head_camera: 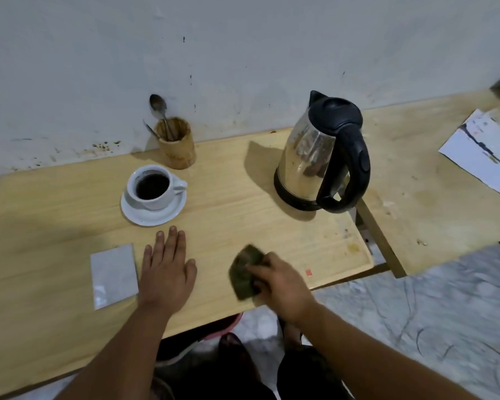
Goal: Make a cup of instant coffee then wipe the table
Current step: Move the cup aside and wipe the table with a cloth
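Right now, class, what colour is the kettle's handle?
Black, on the kettle; the handle shows clearly in the head view.

Matt wood table (243, 203); shiny metal kettle (309, 157), black plastic handle; glossy ceramic cup (149, 197).

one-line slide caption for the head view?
Right hand wipes the light wooden table with a dark green cloth; filled white coffee cup stands behind.

Stained white wall (243, 53) behind wooden bench (433, 197); marbled floor (445, 327).
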